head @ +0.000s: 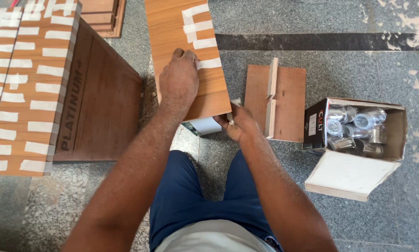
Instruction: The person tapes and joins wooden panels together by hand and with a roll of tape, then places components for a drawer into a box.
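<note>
My left hand (179,79) lies flat on a wood-grain laminated board (183,51), fingers touching a strip of white tape (209,63) stuck on it. Several more white tape strips (195,25) sit higher on the same board. My right hand (237,123) is closed at the board's near right corner, pinching a small white piece there. A white roll or block (204,126) shows under the board's near edge, between the two hands.
A stack of similar taped boards (27,88) stands at left against a dark brown panel (102,102). A small brown wooden jig with an upright strip (274,100) lies at right, beside an open cardboard box (354,172) of shiny metal fittings (356,128). Grey speckled floor.
</note>
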